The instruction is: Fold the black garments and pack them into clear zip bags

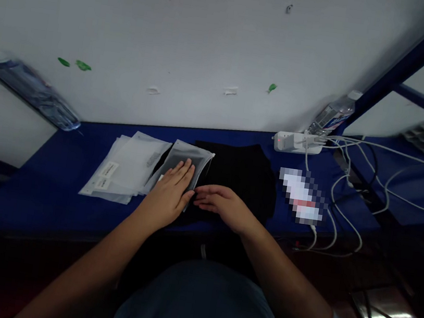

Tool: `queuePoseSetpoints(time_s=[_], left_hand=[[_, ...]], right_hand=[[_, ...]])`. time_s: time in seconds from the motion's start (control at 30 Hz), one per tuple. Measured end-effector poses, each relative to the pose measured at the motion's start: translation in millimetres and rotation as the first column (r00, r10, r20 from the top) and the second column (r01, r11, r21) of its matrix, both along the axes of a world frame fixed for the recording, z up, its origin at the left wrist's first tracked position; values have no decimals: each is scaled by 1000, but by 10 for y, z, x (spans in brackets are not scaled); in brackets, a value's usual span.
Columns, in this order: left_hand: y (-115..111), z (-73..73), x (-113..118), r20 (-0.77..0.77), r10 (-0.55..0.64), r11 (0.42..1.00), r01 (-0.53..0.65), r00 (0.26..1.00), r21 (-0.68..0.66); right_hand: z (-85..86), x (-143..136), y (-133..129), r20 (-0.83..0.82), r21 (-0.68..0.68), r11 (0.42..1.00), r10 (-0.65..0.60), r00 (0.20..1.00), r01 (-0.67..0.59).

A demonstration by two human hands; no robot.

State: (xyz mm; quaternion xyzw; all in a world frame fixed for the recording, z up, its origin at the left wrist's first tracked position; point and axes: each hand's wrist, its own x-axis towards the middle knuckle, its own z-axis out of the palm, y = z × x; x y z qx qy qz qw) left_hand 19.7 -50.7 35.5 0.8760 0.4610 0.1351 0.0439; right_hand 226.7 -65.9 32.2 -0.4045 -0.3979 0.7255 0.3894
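My left hand (167,197) lies flat, fingers outstretched, on a frosted plastic zip bag (185,150) with something dark inside. To its right, my right hand (227,206) has its fingers stretched toward the bag's right edge, the thumb mostly hidden. Whether those fingertips touch the bag I cannot tell. Black fabric (243,176) lies in a folded pile behind and to the right of the bag. On the left, overlapping flat frosted bags (127,168) with white labels are stacked, and the dark-filled bag partly covers their right side.
A white power strip (297,143) with plugs and tangled white cables (336,189) sits at the right. Near it are a clear bottle (334,113) and a blurred-out, phone-like object (301,195). Another bottle (36,89) is at the left. A white wall (221,39) backs the blue surface (43,182).
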Motion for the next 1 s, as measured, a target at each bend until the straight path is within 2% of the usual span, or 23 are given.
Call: queuePoseSetpoints(time_s=[0.1,0.23,0.4,0.57,0.8,1.0], left_hand=[[-99,-7,-7,-13,-35,999,35,999,15],[-246,-76,-133,-87,-111,985,121,990,123],[-203,-102,-283,-188,-111,964,152,976,217],[-86,-43,-235,-211,-115,964,160,971,213],[-47,16,-216,-142,-241,961,257,960,106],[-31,19,-278,-173,-210,957,238,962,165]], right_hand=[[-18,-39,1,-5,5,999,-32,999,32],[-38,-7,-15,10,15,999,-35,999,35],[-31,11,-19,23,4,1000,-4,1000,4],[-1,4,-4,38,27,1000,-8,999,7],[-13,22,2,58,67,998,5,998,-9],[9,9,-4,32,71,997,20,999,-22]])
